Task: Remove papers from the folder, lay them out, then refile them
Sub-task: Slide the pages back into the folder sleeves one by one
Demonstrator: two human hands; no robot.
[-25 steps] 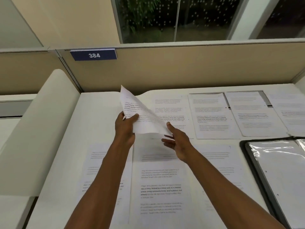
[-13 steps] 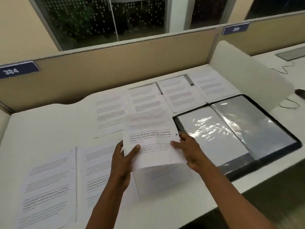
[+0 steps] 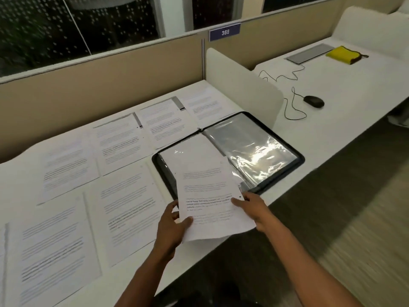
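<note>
Change: a second ago the sheet (image 3: 212, 196) was being lifted off the far row of papers; now both hands have carried it over to the folder (image 3: 230, 156), whose left half it overlaps. I judge the refiling has begun, with this sheet next to go into a sleeve.
Laid-out papers (image 3: 66, 240): two rows fill the left and centre of the frame, flat on the worktop (image 3: 332, 129), so most of the refiling is not yet done.
Left hand (image 3: 171, 227): lower centre, pinching the sheet's lower left edge, thumb on top and fingers (image 3: 173, 214) curled beneath.
Sheet: held tilted just right of centre, its near end past the worktop edge, its far end over the folder's left page.
Right hand (image 3: 252, 207): grips the sheet's right edge, thumb on the printed face, the other fingers hidden under the paper.
Folder: open and flat, centre right, its shiny plastic sleeve (image 3: 254, 149) bare on the right page.
</note>
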